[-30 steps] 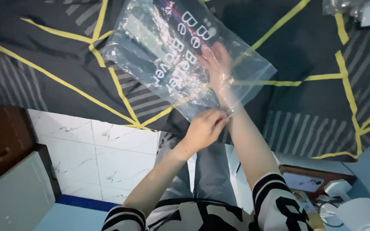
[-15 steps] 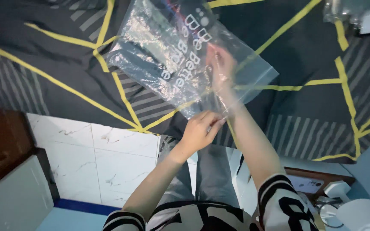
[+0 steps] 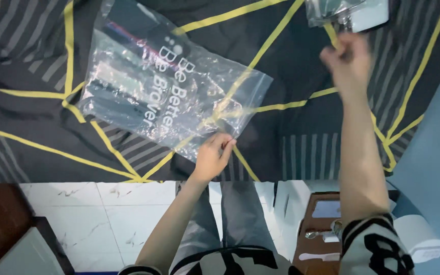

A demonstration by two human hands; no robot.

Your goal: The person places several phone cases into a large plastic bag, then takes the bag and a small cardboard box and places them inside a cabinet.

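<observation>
Head view, looking straight down, and the clear plastic bag (image 3: 174, 86) lies flat on the bed cover (image 3: 291, 66), a dark spread with grey stripes and yellow lines. Inside the bag sits a dark folded thing with a red streak near its far end; what it is, hard to tell through the creased film. White lettering runs along the bag's middle.

Left hand (image 3: 213, 158) now: fingers pinched on the bag's near corner, gripping the film right at the edge, so the bag spreads away from it, up and to the left.

Right hand (image 3: 349, 62) is up high, well apart from the bag, blurred, fingers curled in loosely; whether it holds anything, cannot tell. Just beyond its knuckles lies a small clear packet (image 3: 332, 11) with something shiny in it, partly over a white flat object (image 3: 373, 15).

Near the right elbow, a white roll (image 3: 423, 239) and a brown tray (image 3: 322, 224) with small bits sit below the bed edge.
</observation>
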